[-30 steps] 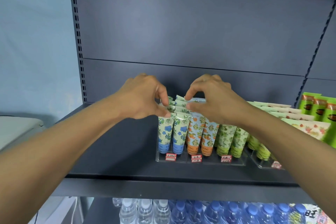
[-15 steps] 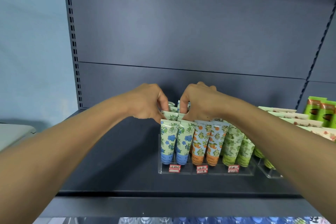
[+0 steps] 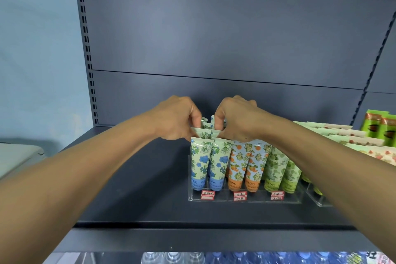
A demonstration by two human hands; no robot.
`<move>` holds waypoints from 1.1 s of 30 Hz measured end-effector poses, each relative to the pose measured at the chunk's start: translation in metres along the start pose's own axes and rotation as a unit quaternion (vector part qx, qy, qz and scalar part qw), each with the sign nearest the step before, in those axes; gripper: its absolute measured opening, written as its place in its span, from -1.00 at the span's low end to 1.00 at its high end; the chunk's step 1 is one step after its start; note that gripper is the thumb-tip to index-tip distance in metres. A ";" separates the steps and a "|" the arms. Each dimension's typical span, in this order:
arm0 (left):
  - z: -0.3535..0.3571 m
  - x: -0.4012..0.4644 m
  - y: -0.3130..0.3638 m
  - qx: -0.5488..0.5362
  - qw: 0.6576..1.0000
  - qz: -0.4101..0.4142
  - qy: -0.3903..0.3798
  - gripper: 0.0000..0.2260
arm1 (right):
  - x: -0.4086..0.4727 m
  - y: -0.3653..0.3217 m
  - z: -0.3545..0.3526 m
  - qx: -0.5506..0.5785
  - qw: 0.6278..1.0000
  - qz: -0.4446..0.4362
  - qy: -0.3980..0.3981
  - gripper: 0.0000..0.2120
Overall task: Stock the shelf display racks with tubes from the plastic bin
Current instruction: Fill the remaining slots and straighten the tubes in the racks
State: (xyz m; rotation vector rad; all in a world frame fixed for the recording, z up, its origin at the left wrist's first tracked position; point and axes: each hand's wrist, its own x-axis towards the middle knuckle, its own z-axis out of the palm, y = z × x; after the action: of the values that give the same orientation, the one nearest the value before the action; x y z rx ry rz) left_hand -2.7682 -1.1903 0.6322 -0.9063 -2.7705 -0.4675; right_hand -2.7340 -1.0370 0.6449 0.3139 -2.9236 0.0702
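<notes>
At the far left a pale wall (image 3: 38, 49) meets the dark shelf (image 3: 132, 188). The left hand (image 3: 175, 118) reaches over it, thumb and fingers (image 3: 196, 117) pinching the crimped top of a tube at the back of the blue-flower tubes (image 3: 209, 165), probably to press it upright into its row. Just right of it, the right hand (image 3: 235, 115) pinches a neighbouring top the same way, so both hands seem to be squaring up one lane. The tubes stand cap-down, flat ends up, packed in pairs in a clear display rack (image 3: 246, 198) on the shelf, with small red price tags (image 3: 240, 195) along its near edge. Rightward come orange-fruit tubes (image 3: 246, 165), then green-leaf tubes (image 3: 282, 173), then green boxes (image 3: 379, 126) at far right. Water bottles (image 3: 214, 258) sit on the shelf below. No plastic bin shows.
</notes>
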 end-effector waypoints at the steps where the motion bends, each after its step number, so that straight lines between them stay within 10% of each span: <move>1: 0.000 0.000 0.001 -0.001 1.000 -0.001 0.000 -0.87 | -0.001 0.000 -0.001 0.004 1.000 0.001 -0.004 -0.88; 18: -0.025 0.004 -0.006 -0.028 0.999 -0.025 0.025 -0.86 | 0.001 0.017 -0.029 0.091 0.995 0.024 0.020 -0.89; 33: 0.008 0.034 -0.021 -0.036 0.999 -0.016 0.007 -0.90 | 0.037 0.005 0.001 -0.050 0.998 0.017 -0.038 -0.74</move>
State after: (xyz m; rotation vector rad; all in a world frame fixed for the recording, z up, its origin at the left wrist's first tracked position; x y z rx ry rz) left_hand -2.8078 -1.1851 0.6294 -0.8720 -2.7753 -0.5797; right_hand -2.7703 -1.0400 0.6516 0.2557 -2.9947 -0.0832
